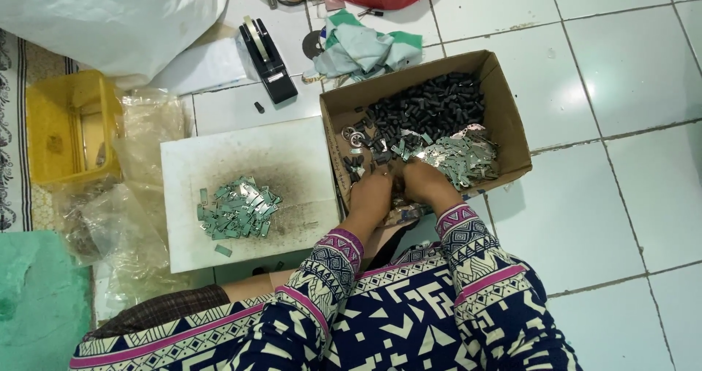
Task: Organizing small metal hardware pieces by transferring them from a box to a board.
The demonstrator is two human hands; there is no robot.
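In the head view, both hands meet at the near edge of the cardboard box (512,133), and their fingertips are curled under, hidden from the camera. The left hand (371,195) and right hand (424,183) seem bunched around small metal plates (461,159), though whether either actually grips one I cannot tell. The plates are flat and silvery, heaped in the box beside black cylinders (431,107). A second pile of plates (238,210) lies on the white board (292,155).

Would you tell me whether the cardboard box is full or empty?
Partly full: the cardboard box holds black cylinders and metal plates, with its inner walls showing above them.
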